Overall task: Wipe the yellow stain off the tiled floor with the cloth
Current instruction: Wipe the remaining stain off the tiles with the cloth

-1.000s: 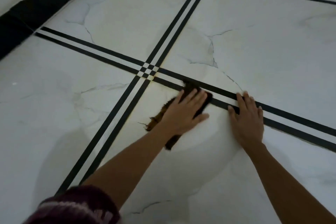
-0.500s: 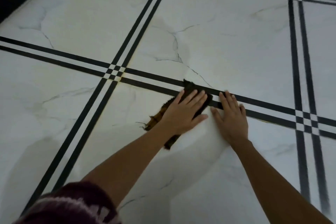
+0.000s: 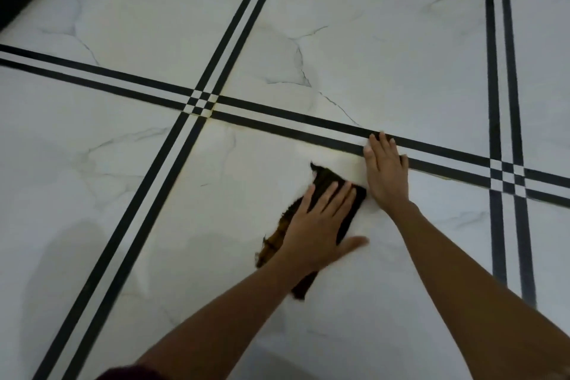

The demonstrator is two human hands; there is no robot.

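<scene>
Cloth (image 3: 331, 191), dark with a frayed brown edge, is lying on the white floor (image 3: 401, 55) just below a double black stripe (image 3: 277, 120). The left hand (image 3: 320, 225) is pressing flat on it, fingers spread, gripping nothing. The right hand (image 3: 385, 170) is resting open on the tile beside it, fingertips on the stripe. Faint yellow is showing at the stripe crossing (image 3: 209, 112).

The dark, frayed cloth (image 3: 327, 188) lies flat on the white tiled floor (image 3: 385, 55), near yellowish grout traces (image 3: 206, 112).
</scene>
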